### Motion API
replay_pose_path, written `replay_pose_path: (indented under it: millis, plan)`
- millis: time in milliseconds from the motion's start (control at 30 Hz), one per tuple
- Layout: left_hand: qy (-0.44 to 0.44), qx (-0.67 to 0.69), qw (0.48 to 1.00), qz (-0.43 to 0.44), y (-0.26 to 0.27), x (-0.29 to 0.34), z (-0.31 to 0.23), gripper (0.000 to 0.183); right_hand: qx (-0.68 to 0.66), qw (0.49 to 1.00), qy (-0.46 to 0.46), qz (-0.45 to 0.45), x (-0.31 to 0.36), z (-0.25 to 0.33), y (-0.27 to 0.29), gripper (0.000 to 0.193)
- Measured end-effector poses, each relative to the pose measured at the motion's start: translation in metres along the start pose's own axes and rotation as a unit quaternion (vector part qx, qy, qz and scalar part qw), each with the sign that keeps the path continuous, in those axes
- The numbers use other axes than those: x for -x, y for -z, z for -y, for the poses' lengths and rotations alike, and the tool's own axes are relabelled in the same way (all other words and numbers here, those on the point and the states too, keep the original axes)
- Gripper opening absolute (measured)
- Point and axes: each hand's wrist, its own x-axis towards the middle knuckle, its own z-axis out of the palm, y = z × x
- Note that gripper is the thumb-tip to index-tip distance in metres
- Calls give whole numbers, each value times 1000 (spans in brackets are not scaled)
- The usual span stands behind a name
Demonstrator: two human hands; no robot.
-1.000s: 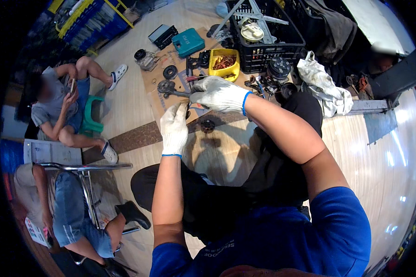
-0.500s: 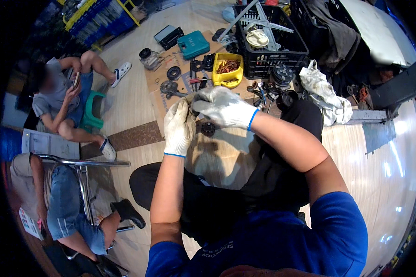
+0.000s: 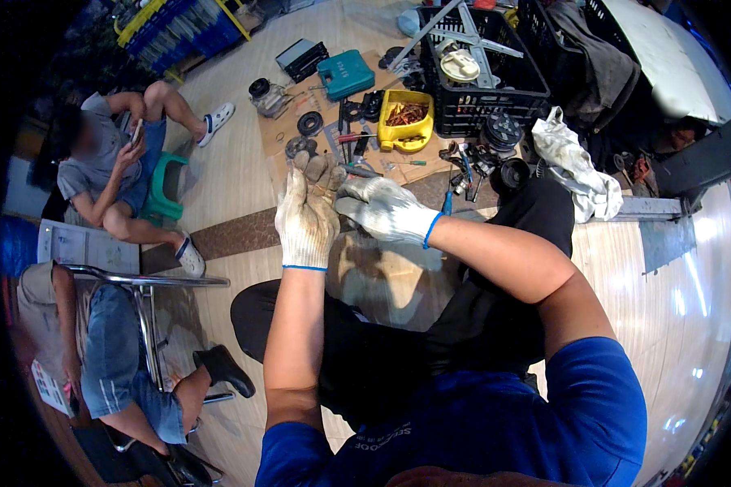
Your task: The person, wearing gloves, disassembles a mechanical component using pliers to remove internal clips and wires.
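My left hand (image 3: 309, 215), in a white knit glove with a grey-stained palm, is turned palm up with its fingers apart, and nothing shows on the palm. Close against its right side is my right hand (image 3: 386, 209), gloved in white too. The right fingers are curled toward the left palm, and whatever they hold is hidden. Just beyond the right fingers a dark rod-shaped piece (image 3: 362, 171) shows; I cannot tell whether the hand touches it. Beyond the left fingertips, a grey metal part (image 3: 300, 146) lies on a cardboard sheet (image 3: 278, 134).
On the cardboard stand a yellow cut-open container (image 3: 406, 119) of small fasteners, a teal case (image 3: 346, 75) and a black ring (image 3: 309, 123). A black crate (image 3: 491, 109), dark round parts (image 3: 502, 130) and a white cloth (image 3: 573, 166) are farther right. Two people sit at left.
My hands have come slightly apart, and the left has opened palm up and moved a little left and down. The dark round part on the floor below them is no longer visible.
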Motion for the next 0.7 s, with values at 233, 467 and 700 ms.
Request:
replay_pose_path:
  millis: [233, 467, 700]
  plan:
    - [-22, -8, 999, -32, -6, 4, -14, 31, 43, 998, 33, 29, -3, -4, 1, 35]
    - [-37, -30, 997, -60, -18, 11, -39, 34, 107, 993, -6, 57, -5, -3, 23, 38]
    - [37, -10, 997, 70, -8, 15, -38, 32, 168, 982, 63, 61, -12, -16, 51, 28]
